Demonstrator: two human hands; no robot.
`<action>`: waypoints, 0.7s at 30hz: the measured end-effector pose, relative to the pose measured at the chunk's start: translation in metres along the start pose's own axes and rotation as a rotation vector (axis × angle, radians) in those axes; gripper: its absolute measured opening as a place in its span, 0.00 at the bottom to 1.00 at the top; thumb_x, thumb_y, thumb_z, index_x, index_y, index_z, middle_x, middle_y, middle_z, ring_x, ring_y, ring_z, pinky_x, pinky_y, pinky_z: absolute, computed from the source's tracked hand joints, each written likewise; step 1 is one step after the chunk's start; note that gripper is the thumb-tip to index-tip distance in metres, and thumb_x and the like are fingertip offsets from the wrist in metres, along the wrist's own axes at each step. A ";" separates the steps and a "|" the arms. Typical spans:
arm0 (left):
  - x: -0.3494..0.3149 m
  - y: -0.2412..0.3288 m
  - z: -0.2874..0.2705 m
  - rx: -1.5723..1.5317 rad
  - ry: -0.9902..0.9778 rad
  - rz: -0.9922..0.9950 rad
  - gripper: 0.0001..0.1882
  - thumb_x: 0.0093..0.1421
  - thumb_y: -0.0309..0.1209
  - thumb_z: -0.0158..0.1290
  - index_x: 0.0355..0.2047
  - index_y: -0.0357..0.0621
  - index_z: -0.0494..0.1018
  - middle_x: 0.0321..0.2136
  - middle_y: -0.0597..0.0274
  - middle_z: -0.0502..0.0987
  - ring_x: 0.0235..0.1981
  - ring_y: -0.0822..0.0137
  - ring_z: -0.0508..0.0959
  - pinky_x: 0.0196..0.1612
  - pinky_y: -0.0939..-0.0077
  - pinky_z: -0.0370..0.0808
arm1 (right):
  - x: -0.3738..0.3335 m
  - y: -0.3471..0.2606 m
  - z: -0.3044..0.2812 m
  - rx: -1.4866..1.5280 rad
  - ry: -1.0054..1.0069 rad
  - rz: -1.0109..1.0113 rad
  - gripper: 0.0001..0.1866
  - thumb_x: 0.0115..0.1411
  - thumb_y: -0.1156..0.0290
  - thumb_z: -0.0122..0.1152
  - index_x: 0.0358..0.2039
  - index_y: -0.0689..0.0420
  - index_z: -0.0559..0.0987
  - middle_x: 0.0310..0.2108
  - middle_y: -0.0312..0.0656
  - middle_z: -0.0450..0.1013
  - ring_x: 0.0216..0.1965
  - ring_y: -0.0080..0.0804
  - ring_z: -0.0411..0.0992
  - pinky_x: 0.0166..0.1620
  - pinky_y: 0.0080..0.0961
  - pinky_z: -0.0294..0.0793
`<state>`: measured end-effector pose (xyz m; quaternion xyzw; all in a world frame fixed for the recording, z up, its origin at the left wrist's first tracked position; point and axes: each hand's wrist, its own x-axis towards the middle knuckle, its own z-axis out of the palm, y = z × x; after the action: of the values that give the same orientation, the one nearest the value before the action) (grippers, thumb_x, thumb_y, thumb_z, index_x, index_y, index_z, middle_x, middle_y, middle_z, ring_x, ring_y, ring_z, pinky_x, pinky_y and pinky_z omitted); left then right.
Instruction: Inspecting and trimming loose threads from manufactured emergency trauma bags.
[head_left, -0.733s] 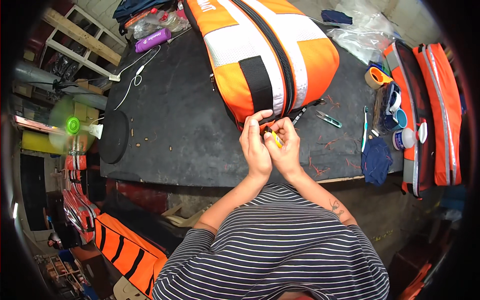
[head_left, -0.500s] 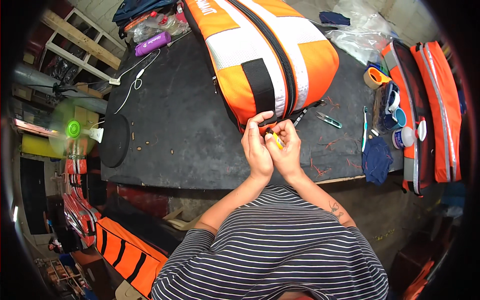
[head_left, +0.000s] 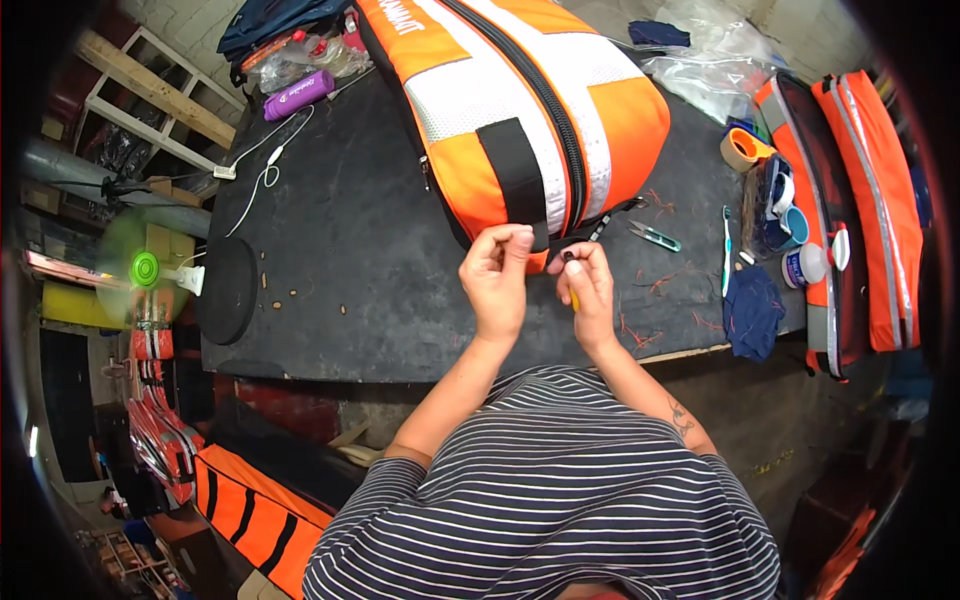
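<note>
Lettering around you, on three things
You have pale capital letters (head_left: 403,22) on the upper left of the orange bag (head_left: 520,110), small white writing along the purple cylinder (head_left: 299,95), and light print, too small to make out, on the tub's purple label (head_left: 793,268).

A: What's the surface?
B: Black table (head_left: 350,230); orange bag (head_left: 525,115) with white bands lies across the far middle.
A: Left side?
B: Purple cylinder (head_left: 299,96) near far edge; white cable (head_left: 271,165) close by, looped; black disc (head_left: 228,290) at left edge; small brown bits (head_left: 277,292) just right of it.
A: Right?
B: Green-handled snips (head_left: 657,237) near the bag, blades toward it; loose red threads (head_left: 637,335) scattered nearby; toothbrush (head_left: 727,250); navy cloth (head_left: 752,312) by near edge; orange roll (head_left: 743,149) farther back.
</note>
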<state>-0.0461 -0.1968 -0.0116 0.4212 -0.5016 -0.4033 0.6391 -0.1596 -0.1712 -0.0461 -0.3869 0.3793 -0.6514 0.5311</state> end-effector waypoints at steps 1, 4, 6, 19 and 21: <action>-0.002 -0.003 -0.006 0.028 0.010 -0.006 0.11 0.64 0.31 0.51 0.41 0.36 0.74 0.35 0.64 0.76 0.34 0.76 0.74 0.37 0.81 0.70 | 0.000 0.002 -0.003 -0.057 -0.029 -0.012 0.12 0.63 0.65 0.52 0.42 0.58 0.67 0.29 0.37 0.70 0.20 0.15 0.59 0.26 0.12 0.60; -0.010 -0.016 -0.028 0.232 -0.271 0.430 0.20 0.61 0.43 0.53 0.44 0.39 0.75 0.44 0.45 0.74 0.49 0.50 0.74 0.52 0.63 0.69 | -0.001 0.009 -0.013 -0.088 -0.031 -0.027 0.11 0.63 0.65 0.51 0.42 0.58 0.68 0.28 0.35 0.70 0.22 0.14 0.59 0.26 0.12 0.59; -0.017 -0.026 -0.042 0.417 -0.465 0.490 0.18 0.56 0.43 0.57 0.43 0.47 0.78 0.48 0.36 0.70 0.49 0.41 0.72 0.54 0.58 0.67 | -0.003 0.016 -0.020 -0.076 -0.005 -0.075 0.10 0.63 0.66 0.51 0.41 0.58 0.68 0.28 0.34 0.70 0.22 0.13 0.59 0.26 0.11 0.59; 0.017 -0.010 -0.024 0.133 -0.434 0.059 0.34 0.70 0.49 0.30 0.37 0.34 0.80 0.31 0.55 0.78 0.37 0.64 0.75 0.47 0.72 0.68 | 0.008 0.027 -0.016 -0.765 0.032 -0.231 0.16 0.51 0.64 0.66 0.31 0.60 0.70 0.29 0.45 0.67 0.28 0.41 0.71 0.33 0.31 0.71; 0.021 -0.003 -0.014 0.108 -0.423 0.054 0.33 0.70 0.49 0.31 0.37 0.34 0.79 0.32 0.55 0.78 0.37 0.66 0.75 0.46 0.73 0.68 | 0.014 0.022 -0.013 -0.799 0.033 -0.223 0.16 0.49 0.65 0.65 0.31 0.60 0.70 0.29 0.45 0.67 0.30 0.44 0.71 0.33 0.33 0.71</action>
<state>-0.0286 -0.2159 -0.0097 0.3471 -0.6566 -0.4378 0.5067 -0.1645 -0.1870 -0.0699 -0.5910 0.5665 -0.5124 0.2592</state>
